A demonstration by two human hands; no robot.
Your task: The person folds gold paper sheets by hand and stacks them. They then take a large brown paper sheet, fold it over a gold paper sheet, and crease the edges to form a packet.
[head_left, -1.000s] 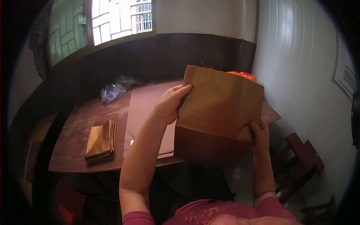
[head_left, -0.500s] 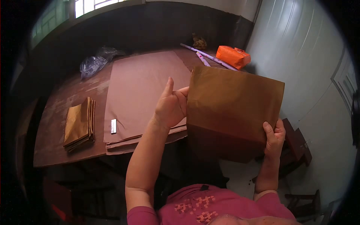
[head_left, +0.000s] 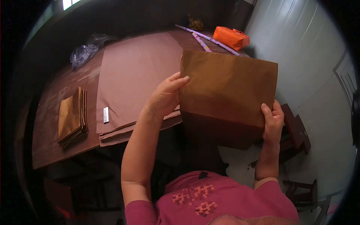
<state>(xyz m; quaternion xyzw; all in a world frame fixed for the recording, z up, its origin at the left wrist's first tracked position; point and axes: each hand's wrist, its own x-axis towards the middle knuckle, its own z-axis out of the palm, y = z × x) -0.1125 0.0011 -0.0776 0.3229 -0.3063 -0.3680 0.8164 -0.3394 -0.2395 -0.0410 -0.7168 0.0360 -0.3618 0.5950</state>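
A folded golden-brown sheet [head_left: 228, 84], with a darker lower part, is held up in front of me between both hands. My left hand [head_left: 168, 93] grips its left edge, thumb on the near face. At the lower right edge my right hand [head_left: 273, 120] pinches it, thumb in front and fingers behind. Behind the sheet, a stack of large brownish-pink sheets [head_left: 138, 75] lies on the table [head_left: 50, 138], with a small silvery block [head_left: 106, 114] on its near left part. Farther left sits a pile of folded golden-brown pieces [head_left: 71, 119].
Crumpled clear plastic [head_left: 84, 54] lies at the table's back left. Patterned purple rolls [head_left: 204, 40] and an orange bag [head_left: 231, 37] are at the back right. Dark wooden stools [head_left: 296, 127] stand by the pale wall on the right.
My left thumb has come down onto the sheet's left edge, closing the hand on it. The whole view has shifted, with table and sheet now slightly higher and farther left.
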